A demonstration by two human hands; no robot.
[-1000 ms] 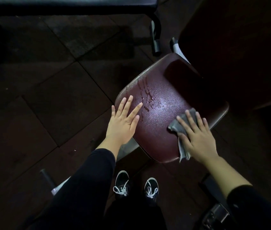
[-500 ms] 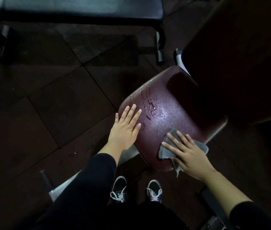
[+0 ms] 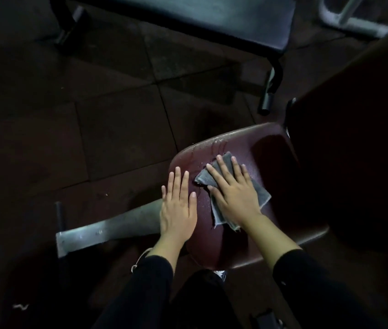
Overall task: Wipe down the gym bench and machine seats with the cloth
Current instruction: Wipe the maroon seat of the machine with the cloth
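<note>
The dark red padded vinyl machine seat [image 3: 271, 167] lies directly under both hands, its wet streaks just beyond the fingertips toward the far rim; the right hand [image 3: 232, 193], the nearer one, presses flat with straight spread fingers on the crumpled grey cloth [image 3: 263, 194] at the seat's middle; the left hand [image 3: 178, 207] rests flat at the seat's left edge, holding nothing.

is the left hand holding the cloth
No, the left hand rests flat and bare on the edge of the maroon seat, while the grey cloth lies under the right hand.
</note>
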